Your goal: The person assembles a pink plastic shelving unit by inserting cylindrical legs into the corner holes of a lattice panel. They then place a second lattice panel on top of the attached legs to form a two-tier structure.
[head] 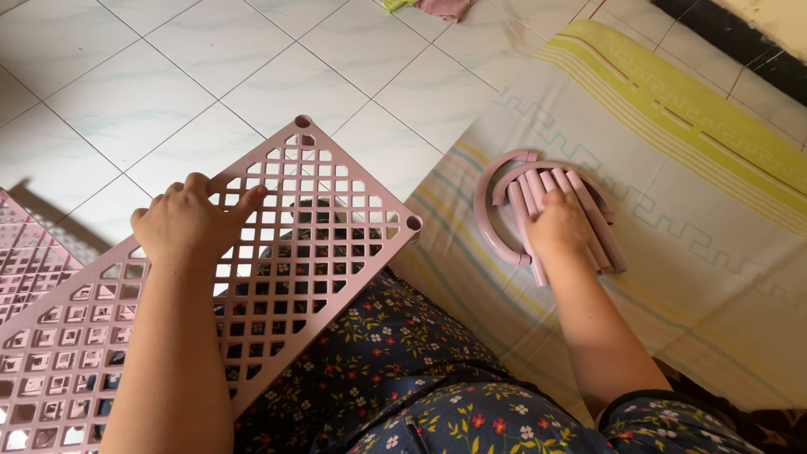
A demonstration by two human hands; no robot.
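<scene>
A pink plastic lattice shelf panel (319,210) lies tilted across my lap, one corner pointing toward the tiled floor. My left hand (189,223) rests on its upper left edge, fingers curled over the grid and holding it. My right hand (559,225) presses down on a bundle of pink plastic tubes (588,202) lying side by side on a striped cloth (689,193). Two curved pink arch pieces (486,210) lie around the tubes' far and left side. My fingers cover the middle of the bundle.
A second pink lattice panel (25,269) lies at the left edge on the white tiled floor (210,76). Crumpled pink and green fabric (433,7) sits at the top edge. My flowered dark dress (403,370) fills the bottom.
</scene>
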